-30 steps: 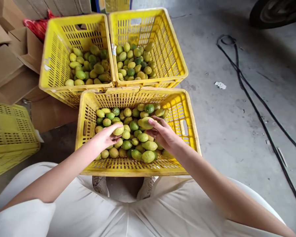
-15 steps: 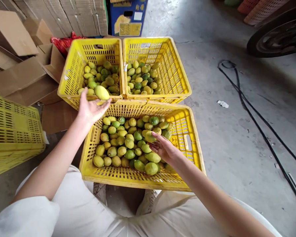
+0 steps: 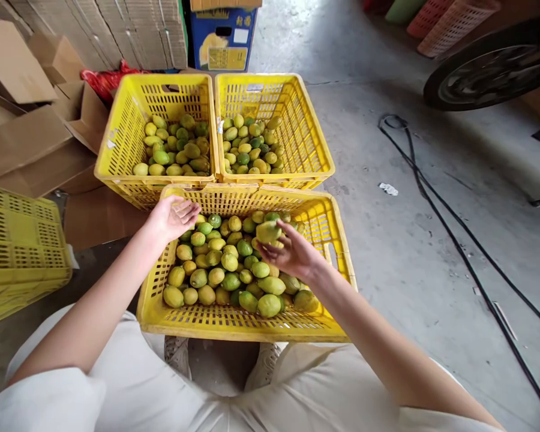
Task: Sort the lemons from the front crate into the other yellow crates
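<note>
Three yellow slatted crates hold green and yellow lemons. Above the left rim of the near crate, my left hand is open, palm up, with nothing in it. My right hand is over the right half of that crate, its fingers and thumb closed round a greenish-yellow lemon. Below both hands lie several loose lemons. Behind stand the back left crate and the back right crate, each with lemons over its bottom.
Flattened and open cardboard boxes crowd the left side, beside another yellow crate. A blue printed carton stands at the back. On the right, a black cable crosses the concrete floor near a wheel.
The lemon at my left hand has left it, and that hand has come back toward the near crate. My right hand has lifted a lemon from the pile. The view has shifted slightly right.
</note>
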The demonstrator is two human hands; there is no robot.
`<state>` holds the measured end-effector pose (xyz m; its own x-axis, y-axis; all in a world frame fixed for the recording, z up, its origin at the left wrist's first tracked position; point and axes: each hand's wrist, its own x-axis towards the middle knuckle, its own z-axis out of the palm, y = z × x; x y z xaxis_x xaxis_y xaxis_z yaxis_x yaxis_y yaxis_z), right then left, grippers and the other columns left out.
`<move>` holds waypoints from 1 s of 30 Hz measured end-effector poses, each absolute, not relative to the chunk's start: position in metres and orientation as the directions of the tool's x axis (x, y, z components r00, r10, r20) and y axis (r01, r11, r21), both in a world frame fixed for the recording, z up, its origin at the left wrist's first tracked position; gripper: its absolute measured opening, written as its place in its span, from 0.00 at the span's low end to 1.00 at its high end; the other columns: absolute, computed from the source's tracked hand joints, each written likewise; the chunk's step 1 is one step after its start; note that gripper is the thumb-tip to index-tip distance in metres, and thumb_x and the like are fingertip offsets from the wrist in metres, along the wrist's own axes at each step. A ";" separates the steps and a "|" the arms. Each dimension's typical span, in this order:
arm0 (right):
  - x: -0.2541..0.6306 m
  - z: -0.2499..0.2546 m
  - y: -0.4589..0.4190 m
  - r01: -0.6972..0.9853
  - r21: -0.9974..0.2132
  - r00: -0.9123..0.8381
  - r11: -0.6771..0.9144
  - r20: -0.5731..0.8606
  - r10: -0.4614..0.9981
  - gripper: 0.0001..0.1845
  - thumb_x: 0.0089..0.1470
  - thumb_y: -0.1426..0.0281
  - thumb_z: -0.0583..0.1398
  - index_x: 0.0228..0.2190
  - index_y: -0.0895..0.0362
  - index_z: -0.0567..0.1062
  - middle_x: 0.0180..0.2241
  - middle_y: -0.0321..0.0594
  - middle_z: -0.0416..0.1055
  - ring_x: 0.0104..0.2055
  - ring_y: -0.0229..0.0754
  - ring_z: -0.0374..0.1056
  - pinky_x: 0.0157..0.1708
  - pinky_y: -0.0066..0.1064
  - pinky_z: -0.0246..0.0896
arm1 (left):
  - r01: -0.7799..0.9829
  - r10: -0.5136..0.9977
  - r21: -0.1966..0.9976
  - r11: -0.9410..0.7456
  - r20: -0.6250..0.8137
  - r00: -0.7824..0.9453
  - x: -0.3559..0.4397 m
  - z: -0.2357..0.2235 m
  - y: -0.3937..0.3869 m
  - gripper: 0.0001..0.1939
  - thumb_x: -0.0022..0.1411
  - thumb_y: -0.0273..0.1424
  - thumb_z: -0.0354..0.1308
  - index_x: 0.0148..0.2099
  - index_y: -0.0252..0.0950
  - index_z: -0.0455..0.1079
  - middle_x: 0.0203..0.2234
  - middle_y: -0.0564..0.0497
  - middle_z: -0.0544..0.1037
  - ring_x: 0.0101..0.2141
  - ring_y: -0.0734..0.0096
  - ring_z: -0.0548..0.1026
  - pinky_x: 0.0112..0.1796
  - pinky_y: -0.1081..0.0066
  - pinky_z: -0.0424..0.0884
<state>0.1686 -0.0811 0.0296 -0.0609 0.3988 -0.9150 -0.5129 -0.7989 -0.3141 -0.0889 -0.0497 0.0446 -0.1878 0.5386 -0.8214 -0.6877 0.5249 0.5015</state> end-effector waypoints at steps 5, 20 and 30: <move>0.176 0.078 -0.049 -0.541 -0.682 -0.161 -0.493 -0.491 0.856 0.31 0.72 0.47 0.45 0.54 0.54 0.75 0.49 0.42 0.81 0.60 0.43 0.75 0.54 0.34 0.75 | -0.637 0.533 0.486 0.598 -0.835 -0.137 -0.077 0.044 -0.058 0.08 0.62 0.20 0.53 0.38 0.31 0.73 0.28 0.43 0.80 0.29 0.67 0.81 0.29 0.73 0.76; 0.257 -0.028 -0.111 0.965 -0.230 -0.249 0.125 -0.655 0.713 0.16 0.50 0.73 0.70 0.44 0.56 0.84 0.43 0.53 0.81 0.48 0.63 0.78 0.48 0.49 0.72 | 0.368 0.790 0.703 0.608 -0.578 -0.202 -0.078 -0.043 -0.092 0.19 0.49 0.26 0.66 0.45 0.38 0.74 0.66 0.35 0.71 0.70 0.40 0.63 0.65 0.52 0.62; 0.276 -0.041 -0.156 0.956 -0.205 -0.293 0.209 -0.650 0.701 0.33 0.53 0.77 0.67 0.60 0.66 0.71 0.66 0.70 0.62 0.60 0.69 0.71 0.54 0.49 0.71 | 0.968 0.801 0.213 -0.133 -0.552 0.232 -0.128 -0.112 -0.095 0.37 0.67 0.34 0.51 0.76 0.33 0.53 0.72 0.31 0.60 0.73 0.39 0.55 0.68 0.48 0.56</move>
<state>0.2756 -0.1558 -0.0414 -0.2925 0.7009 -0.6505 0.9562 0.2091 -0.2047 -0.1278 -0.0953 -0.1115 0.2315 0.8011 -0.5519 0.9679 -0.1329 0.2132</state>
